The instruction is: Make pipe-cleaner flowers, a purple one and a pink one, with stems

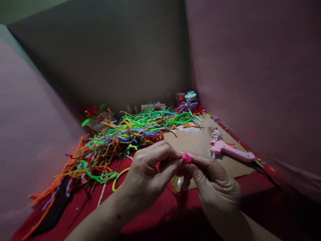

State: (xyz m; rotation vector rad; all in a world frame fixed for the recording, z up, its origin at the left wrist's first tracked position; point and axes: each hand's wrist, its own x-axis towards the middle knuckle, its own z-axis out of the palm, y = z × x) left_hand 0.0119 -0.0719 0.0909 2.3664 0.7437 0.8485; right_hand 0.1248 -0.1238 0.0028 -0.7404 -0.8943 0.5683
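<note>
Between my two hands, above the front of the table, is a small fuzzy pink piece (187, 158) that looks like bent pipe cleaner. My left hand (155, 167) pinches it from the left with thumb and forefinger. From the right, the fingertips of my right hand (213, 180) close on the same piece. My fingers cover part of it, so its full shape is hidden. Below my hands, a clear roll of tape (177, 183) lies at the cardboard's near edge, partly hidden.
A tangled heap of colourful pipe cleaners (140, 129) covers the table's left and back. On the cardboard sheet (190, 142) lies a pink glue gun (229, 150). A purple pipe-cleaner flower (188, 105) and a lidded jar (191, 96) are behind. Red cloth (150, 214) covers the table.
</note>
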